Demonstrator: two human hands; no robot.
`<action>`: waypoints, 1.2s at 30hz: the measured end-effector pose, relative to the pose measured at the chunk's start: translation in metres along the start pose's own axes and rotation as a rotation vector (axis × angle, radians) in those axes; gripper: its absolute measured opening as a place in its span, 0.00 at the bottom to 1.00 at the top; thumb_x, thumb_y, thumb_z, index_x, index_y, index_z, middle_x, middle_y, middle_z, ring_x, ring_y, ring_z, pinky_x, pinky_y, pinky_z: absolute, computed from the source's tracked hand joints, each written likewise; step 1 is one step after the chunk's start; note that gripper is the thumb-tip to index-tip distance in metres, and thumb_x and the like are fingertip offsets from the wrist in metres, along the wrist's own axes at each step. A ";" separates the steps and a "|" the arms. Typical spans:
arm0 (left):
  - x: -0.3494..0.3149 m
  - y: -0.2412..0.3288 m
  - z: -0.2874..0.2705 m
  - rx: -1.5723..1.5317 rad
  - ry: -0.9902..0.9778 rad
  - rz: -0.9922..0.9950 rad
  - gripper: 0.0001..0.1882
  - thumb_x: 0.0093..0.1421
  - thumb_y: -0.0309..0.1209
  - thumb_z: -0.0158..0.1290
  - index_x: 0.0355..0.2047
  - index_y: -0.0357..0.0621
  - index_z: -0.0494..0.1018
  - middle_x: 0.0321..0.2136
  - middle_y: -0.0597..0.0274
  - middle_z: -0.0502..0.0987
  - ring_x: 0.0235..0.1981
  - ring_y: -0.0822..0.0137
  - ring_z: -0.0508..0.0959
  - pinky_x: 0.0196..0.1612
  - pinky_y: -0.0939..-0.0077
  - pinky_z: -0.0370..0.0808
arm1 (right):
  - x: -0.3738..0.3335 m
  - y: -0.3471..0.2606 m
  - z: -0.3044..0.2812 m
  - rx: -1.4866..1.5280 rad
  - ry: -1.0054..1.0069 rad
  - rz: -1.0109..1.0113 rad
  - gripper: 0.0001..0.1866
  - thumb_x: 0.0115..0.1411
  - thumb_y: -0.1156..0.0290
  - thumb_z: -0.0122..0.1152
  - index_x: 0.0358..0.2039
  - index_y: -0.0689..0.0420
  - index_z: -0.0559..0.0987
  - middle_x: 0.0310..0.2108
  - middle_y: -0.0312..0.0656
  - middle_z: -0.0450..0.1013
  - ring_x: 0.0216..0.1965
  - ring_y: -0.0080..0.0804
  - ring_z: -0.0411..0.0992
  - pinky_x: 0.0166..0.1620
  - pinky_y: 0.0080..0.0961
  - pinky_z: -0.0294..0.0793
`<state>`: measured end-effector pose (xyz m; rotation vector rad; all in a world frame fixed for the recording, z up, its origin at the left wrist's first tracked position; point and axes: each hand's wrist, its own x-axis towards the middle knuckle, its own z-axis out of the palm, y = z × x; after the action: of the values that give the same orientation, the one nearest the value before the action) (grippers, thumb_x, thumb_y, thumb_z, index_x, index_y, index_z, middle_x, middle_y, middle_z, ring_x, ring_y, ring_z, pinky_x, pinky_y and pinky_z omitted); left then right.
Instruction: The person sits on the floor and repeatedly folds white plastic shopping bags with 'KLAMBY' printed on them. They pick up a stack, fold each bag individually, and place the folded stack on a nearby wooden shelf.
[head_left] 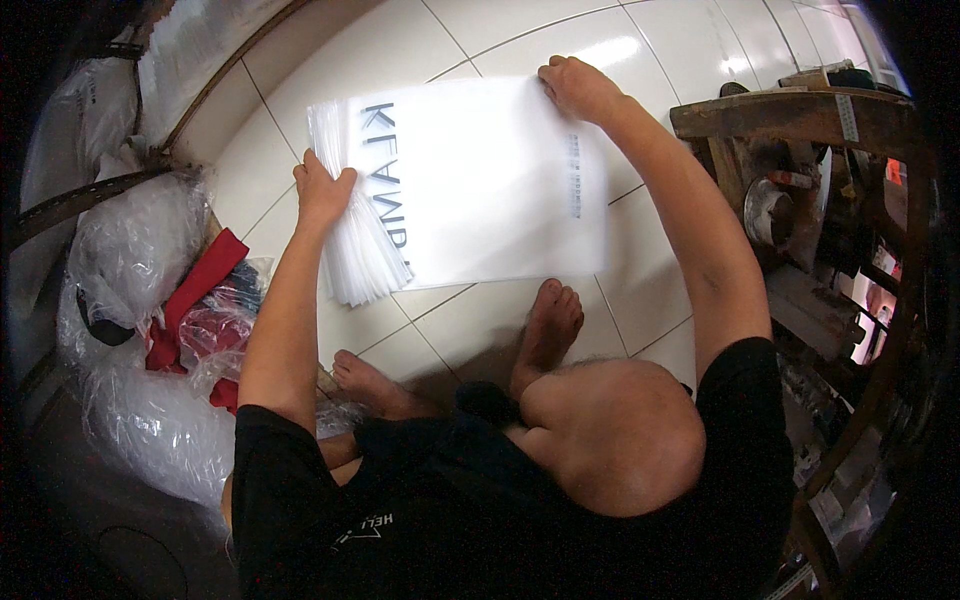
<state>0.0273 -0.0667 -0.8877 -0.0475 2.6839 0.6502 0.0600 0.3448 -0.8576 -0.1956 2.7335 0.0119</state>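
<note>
1. While the left hand (325, 195) clasps the left side of the plastic stack (480, 180), the right hand (587, 92) sits on its far edge, near the right corner; the step in hand appears to be spreading or straightening these translucent, dark-lettered layers.
2. The plastic stack lies over the white tiled floor (450, 310), just ahead of the right foot (552, 325); whether its right part rests on the tiles or is lifted, I cannot tell.
3. On the left, the thumb (347, 178) presses on top and the other fingers bend round the outer edge, gripping the bunched layers, whose near ends fan out.
4. On the right, the fingers curl in at the edge, seemingly pinching it; their tips are hidden, so how many layers they hold cannot be told.
5. Judging by that fan, the next move calls for a firm left grip and a light right pinch, lest the slick layers slide apart.
6. Red cloth (200, 290) and clear plastic wrapping (150, 430) lie to the left; a wooden rack (790, 115) stands to the right.
</note>
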 end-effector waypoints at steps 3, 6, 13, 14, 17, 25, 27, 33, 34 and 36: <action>0.001 -0.004 0.001 0.012 0.011 0.019 0.49 0.49 0.43 0.56 0.64 0.29 0.49 0.54 0.30 0.60 0.57 0.37 0.64 0.61 0.55 0.63 | -0.005 -0.008 0.002 -0.016 -0.006 0.034 0.14 0.62 0.76 0.51 0.47 0.61 0.76 0.50 0.48 0.71 0.52 0.43 0.72 0.52 0.34 0.77; 0.000 0.002 0.000 -0.016 0.012 0.023 0.47 0.50 0.42 0.56 0.64 0.29 0.50 0.54 0.30 0.60 0.56 0.37 0.65 0.61 0.54 0.63 | -0.007 -0.005 0.004 -0.024 -0.018 0.020 0.15 0.62 0.76 0.51 0.49 0.60 0.75 0.51 0.48 0.70 0.53 0.44 0.70 0.53 0.33 0.76; 0.003 -0.006 0.002 -0.014 0.010 0.013 0.47 0.50 0.42 0.56 0.64 0.29 0.49 0.54 0.30 0.60 0.56 0.37 0.65 0.61 0.55 0.64 | -0.041 -0.015 0.014 0.292 0.484 0.150 0.22 0.60 0.71 0.57 0.56 0.58 0.71 0.54 0.54 0.68 0.55 0.51 0.68 0.57 0.40 0.70; 0.001 -0.002 0.003 -0.012 0.021 0.009 0.48 0.50 0.42 0.56 0.64 0.29 0.49 0.54 0.30 0.60 0.56 0.37 0.65 0.61 0.55 0.64 | -0.052 -0.019 0.016 0.340 0.616 0.169 0.24 0.59 0.71 0.58 0.57 0.58 0.70 0.55 0.55 0.68 0.55 0.52 0.67 0.57 0.41 0.69; -0.007 0.011 0.002 0.027 0.028 0.004 0.48 0.50 0.41 0.56 0.64 0.26 0.47 0.54 0.29 0.59 0.56 0.37 0.64 0.61 0.56 0.64 | -0.106 -0.041 0.048 0.445 0.740 0.371 0.33 0.57 0.68 0.62 0.61 0.65 0.63 0.56 0.61 0.64 0.56 0.55 0.64 0.61 0.42 0.63; -0.006 0.008 0.002 0.029 0.011 -0.018 0.49 0.50 0.41 0.56 0.63 0.24 0.46 0.54 0.29 0.58 0.56 0.36 0.64 0.61 0.55 0.63 | -0.165 -0.071 0.075 0.784 0.311 0.717 0.23 0.58 0.66 0.59 0.51 0.67 0.71 0.43 0.58 0.70 0.46 0.53 0.70 0.52 0.42 0.69; -0.005 0.012 0.000 0.050 -0.029 -0.051 0.49 0.50 0.42 0.55 0.64 0.24 0.45 0.54 0.29 0.59 0.56 0.36 0.63 0.61 0.55 0.63 | -0.162 -0.071 0.073 0.795 0.291 0.728 0.21 0.59 0.68 0.58 0.49 0.66 0.72 0.42 0.58 0.70 0.45 0.54 0.70 0.51 0.43 0.69; -0.002 0.003 0.001 -0.063 0.003 -0.009 0.48 0.50 0.41 0.56 0.64 0.25 0.49 0.55 0.29 0.60 0.57 0.40 0.66 0.61 0.58 0.65 | -0.157 -0.073 0.078 0.829 0.346 0.702 0.17 0.58 0.70 0.59 0.45 0.66 0.73 0.40 0.58 0.71 0.45 0.55 0.70 0.50 0.45 0.69; 0.003 -0.005 0.002 -0.077 -0.016 -0.010 0.47 0.50 0.41 0.56 0.64 0.26 0.50 0.55 0.30 0.60 0.57 0.40 0.67 0.61 0.58 0.65 | -0.155 -0.070 0.081 0.855 0.365 0.689 0.17 0.58 0.70 0.59 0.45 0.66 0.73 0.40 0.58 0.71 0.45 0.56 0.70 0.50 0.45 0.69; 0.012 -0.022 0.005 -0.101 -0.057 -0.016 0.47 0.50 0.41 0.56 0.64 0.27 0.51 0.55 0.31 0.61 0.56 0.41 0.67 0.61 0.58 0.65 | -0.152 -0.072 0.075 0.866 0.351 0.690 0.17 0.58 0.70 0.59 0.45 0.66 0.73 0.39 0.59 0.71 0.45 0.56 0.71 0.51 0.44 0.69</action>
<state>0.0206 -0.0833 -0.9061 -0.0761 2.5919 0.7707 0.2376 0.2966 -0.8657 1.0504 2.6939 -1.0555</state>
